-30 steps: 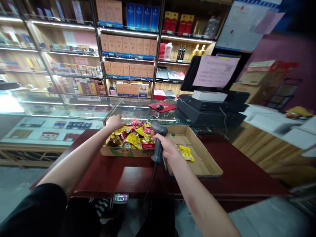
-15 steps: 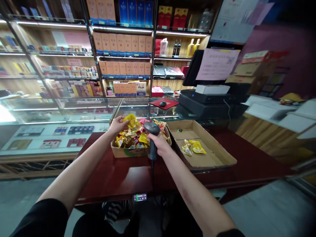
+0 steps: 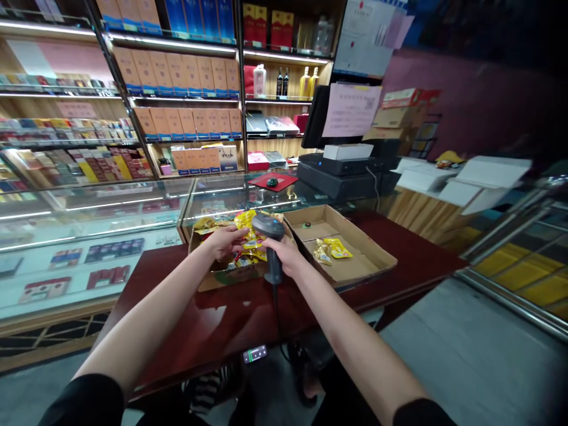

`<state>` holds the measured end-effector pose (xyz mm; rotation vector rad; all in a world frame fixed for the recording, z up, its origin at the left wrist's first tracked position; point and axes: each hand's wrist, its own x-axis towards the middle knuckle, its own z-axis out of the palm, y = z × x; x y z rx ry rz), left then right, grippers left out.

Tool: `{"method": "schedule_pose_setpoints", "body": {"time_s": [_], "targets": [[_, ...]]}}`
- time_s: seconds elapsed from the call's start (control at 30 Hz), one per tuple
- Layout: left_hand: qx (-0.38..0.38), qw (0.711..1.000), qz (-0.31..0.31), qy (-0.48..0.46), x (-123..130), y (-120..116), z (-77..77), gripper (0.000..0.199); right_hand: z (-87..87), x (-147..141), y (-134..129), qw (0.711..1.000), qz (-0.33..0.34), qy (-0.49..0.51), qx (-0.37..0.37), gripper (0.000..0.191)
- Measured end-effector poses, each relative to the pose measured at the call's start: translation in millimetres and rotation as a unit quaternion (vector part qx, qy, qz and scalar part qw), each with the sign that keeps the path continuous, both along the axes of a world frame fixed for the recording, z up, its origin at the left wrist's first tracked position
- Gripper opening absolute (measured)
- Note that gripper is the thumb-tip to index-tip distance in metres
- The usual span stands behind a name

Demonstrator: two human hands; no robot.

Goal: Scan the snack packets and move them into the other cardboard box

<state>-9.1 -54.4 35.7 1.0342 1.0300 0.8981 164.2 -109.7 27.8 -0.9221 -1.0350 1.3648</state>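
Note:
My right hand [image 3: 284, 253] is wrapped round the handle of a dark grey barcode scanner [image 3: 271, 234], held upright at the near edge of a cardboard box [image 3: 231, 277] full of small snack packets. Over that box, my left hand [image 3: 224, 241] has its fingers on a yellow packet [image 3: 245, 220], close to the scanner's head. Red, gold and yellow wrappers lie below both hands. To the right, a shallow cardboard tray [image 3: 364, 269] holds a yellow packet [image 3: 338, 248], a gold packet [image 3: 322, 252] and a small dark round piece [image 3: 307, 225].
Box and tray rest on a dark red table [image 3: 213, 313]. Beyond are a glass display counter [image 3: 110, 219], a mouse [image 3: 272, 182] on a red mat, a monitor [image 3: 316, 117] and stocked shelves. A lit phone [image 3: 255, 354] shows below the table edge.
The view has swung to the right. My left hand has come closer to the scanner with the yellow packet, lower over the box. My right hand still grips the scanner.

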Motion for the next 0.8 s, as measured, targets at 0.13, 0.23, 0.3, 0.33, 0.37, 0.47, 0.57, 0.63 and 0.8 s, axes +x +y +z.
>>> {"method": "schedule_pose_setpoints", "body": {"time_s": [0.13, 0.23, 0.3, 0.33, 0.37, 0.47, 0.57, 0.63, 0.8], "targets": [[0.010, 0.999, 0.044, -0.003, 8, 1, -2.5, 0.033, 4.4, 10, -20, 0.995, -0.015, -0.092, 0.024, 0.013], [0.040, 0.998, 0.056, 0.015, 11, 9, -5.2, 0.035, -0.2, 10, -44, 0.995, -0.001, -0.100, -0.010, 0.019], [0.042, 0.996, 0.066, 0.042, 12, 13, -8.5, 0.036, -7.8, 6, -60, 0.995, 0.039, -0.080, -0.046, 0.026], [0.041, 0.995, 0.074, 0.052, 12, 15, -10.4, 0.036, -12.3, 4, -67, 0.994, 0.050, -0.076, -0.059, 0.028], [0.039, 0.994, 0.082, 0.058, 12, 16, -12.4, 0.036, -16.9, 1, -72, 0.994, 0.053, -0.072, -0.070, 0.029], [0.042, 0.993, 0.094, 0.062, 13, 16, -17.5, 0.038, -28.8, -5, -81, 0.993, 0.044, -0.062, -0.086, 0.032], [0.045, 0.991, 0.100, 0.072, 13, 15, -19.8, 0.040, -35.2, -9, -82, 0.994, 0.044, -0.058, -0.084, 0.033], [0.039, 0.991, 0.103, 0.073, 13, 14, -20.0, 0.039, -36.2, -12, -82, 0.994, 0.040, -0.066, -0.079, 0.031], [0.035, 0.992, 0.092, 0.078, 11, 18, -20.4, 0.039, -33.4, -16, -84, 0.992, 0.043, -0.091, -0.078, 0.027]]}}
